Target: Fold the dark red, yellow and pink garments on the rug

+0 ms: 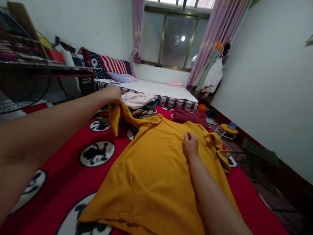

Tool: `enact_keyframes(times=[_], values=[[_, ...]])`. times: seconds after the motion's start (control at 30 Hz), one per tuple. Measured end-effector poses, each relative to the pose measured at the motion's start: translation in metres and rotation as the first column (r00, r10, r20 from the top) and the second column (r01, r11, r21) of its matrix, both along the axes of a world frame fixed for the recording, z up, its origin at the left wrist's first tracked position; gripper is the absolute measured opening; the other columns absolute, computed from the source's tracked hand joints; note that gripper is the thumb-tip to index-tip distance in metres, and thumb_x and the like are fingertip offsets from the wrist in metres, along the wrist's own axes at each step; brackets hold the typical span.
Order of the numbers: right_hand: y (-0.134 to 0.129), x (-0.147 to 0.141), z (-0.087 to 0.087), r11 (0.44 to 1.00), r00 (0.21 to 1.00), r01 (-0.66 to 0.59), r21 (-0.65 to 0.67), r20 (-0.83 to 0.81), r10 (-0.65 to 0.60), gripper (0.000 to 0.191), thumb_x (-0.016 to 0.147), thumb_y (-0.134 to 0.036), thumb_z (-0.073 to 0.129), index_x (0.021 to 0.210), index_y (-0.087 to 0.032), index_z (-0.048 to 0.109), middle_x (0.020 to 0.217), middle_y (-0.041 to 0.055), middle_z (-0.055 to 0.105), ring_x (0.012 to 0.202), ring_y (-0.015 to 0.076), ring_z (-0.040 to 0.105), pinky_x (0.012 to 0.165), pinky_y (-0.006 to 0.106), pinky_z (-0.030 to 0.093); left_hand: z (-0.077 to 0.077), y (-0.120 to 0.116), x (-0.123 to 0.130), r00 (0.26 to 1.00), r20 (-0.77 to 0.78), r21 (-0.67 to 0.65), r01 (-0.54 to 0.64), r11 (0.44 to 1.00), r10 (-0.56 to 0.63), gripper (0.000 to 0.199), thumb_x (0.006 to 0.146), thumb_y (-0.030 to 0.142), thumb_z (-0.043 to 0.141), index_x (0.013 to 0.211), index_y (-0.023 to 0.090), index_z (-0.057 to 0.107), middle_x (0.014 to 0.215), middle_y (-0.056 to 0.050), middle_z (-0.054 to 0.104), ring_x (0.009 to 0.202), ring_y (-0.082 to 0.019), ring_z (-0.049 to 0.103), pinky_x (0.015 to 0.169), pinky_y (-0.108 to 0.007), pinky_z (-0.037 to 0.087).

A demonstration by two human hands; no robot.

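Observation:
A mustard-yellow long-sleeved top (156, 163) lies spread over a red blanket (73, 182), its neck end away from me and its hem close to me. My left hand (113, 95) is closed on one sleeve and lifts it above the blanket at the left; the cuff end hangs down below the fingers. Over the chest of the top is my right hand (191, 144), loosely curled with a small gap between the fingertips and nothing visible in it. Whether it touches the cloth I cannot tell. The other sleeve (221, 150) lies crumpled at the right.
Beyond the top are folded clothes (138, 99) and a folded maroon garment (189, 116). A bed (156, 86) stands under the window. At the left is a cluttered desk (73, 70); at the right are a yellow stool (228, 129) and a dark folding stool (260, 153).

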State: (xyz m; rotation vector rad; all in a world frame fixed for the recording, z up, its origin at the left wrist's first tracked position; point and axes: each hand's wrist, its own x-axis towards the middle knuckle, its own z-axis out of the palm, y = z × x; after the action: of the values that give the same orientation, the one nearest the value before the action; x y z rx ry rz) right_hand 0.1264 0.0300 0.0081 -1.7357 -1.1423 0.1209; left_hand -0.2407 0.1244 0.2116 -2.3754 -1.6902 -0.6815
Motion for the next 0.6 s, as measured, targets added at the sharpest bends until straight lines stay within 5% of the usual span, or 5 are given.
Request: enact_keyframes(times=[0.1, 0.17, 0.33, 0.47, 0.6], values=[[0.002, 0.009, -0.001, 0.988, 0.979, 0.076, 0.131, -0.197, -0.049, 0.049, 0.088, -0.045, 0.037, 0.118, -0.01, 0.054, 0.116, 0.0177, 0.065, 0.096, 0.0223, 0.068, 0.082, 0.034, 0.053, 0.027, -0.022, 0.057, 0.99, 0.019, 0.187, 0.137, 0.973, -0.143, 0.041, 0.09, 0.025, 0.038, 0.109, -0.004, 0.061, 0.117, -0.012, 0.061, 0.123, -0.026, 0.05, 0.103, -0.037, 0.035], [-0.002, 0.014, 0.003, 0.968, 0.935, 0.135, 0.214, -0.351, -0.053, 0.052, 0.09, -0.05, 0.029, 0.122, -0.014, 0.047, 0.124, 0.0164, 0.059, 0.094, 0.0201, 0.069, 0.071, 0.03, 0.055, 0.021, -0.044, 0.096, 0.913, 0.025, 0.304, 0.382, 0.873, -0.408, 0.046, 0.085, 0.019, 0.051, 0.129, 0.007, 0.052, 0.14, -0.012, 0.047, 0.131, -0.023, 0.043, 0.108, -0.034, 0.033], [-0.016, 0.032, 0.012, 0.858, 0.699, 0.378, 0.347, -0.715, -0.019, 0.051, 0.092, -0.052, 0.016, 0.124, -0.02, 0.041, 0.132, 0.0168, 0.051, 0.106, 0.0207, 0.066, 0.068, 0.029, 0.058, -0.055, -0.074, 0.133, 0.633, 0.059, 0.154, 0.758, 0.633, -0.772, 0.058, 0.081, 0.022, 0.06, 0.138, 0.021, 0.047, 0.15, -0.009, 0.037, 0.138, -0.023, 0.036, 0.114, -0.036, 0.032], [-0.017, 0.038, 0.01, 0.859, 0.706, 0.376, 0.348, -0.708, -0.022, 0.055, 0.093, -0.053, 0.012, 0.128, -0.019, 0.039, 0.131, 0.0182, 0.052, 0.112, 0.0235, 0.063, 0.073, 0.035, 0.058, -0.115, -0.059, 0.096, 0.775, 0.161, -0.01, 0.62, 0.784, -0.611, 0.051, 0.079, 0.032, 0.06, 0.127, 0.016, 0.059, 0.133, -0.013, 0.056, 0.124, -0.025, 0.051, 0.108, -0.035, 0.039], [-0.014, 0.026, 0.009, 0.891, 0.929, 0.276, 0.36, -0.336, -0.152, 0.05, 0.088, -0.052, 0.035, 0.119, -0.015, 0.05, 0.117, 0.0155, 0.059, 0.105, 0.0247, 0.061, 0.08, 0.038, 0.054, -0.132, -0.062, 0.047, 0.935, 0.117, -0.276, 0.353, 0.894, -0.333, 0.055, 0.076, 0.054, 0.06, 0.119, 0.02, 0.063, 0.101, -0.007, 0.071, 0.091, -0.023, 0.066, 0.078, -0.028, 0.049]])
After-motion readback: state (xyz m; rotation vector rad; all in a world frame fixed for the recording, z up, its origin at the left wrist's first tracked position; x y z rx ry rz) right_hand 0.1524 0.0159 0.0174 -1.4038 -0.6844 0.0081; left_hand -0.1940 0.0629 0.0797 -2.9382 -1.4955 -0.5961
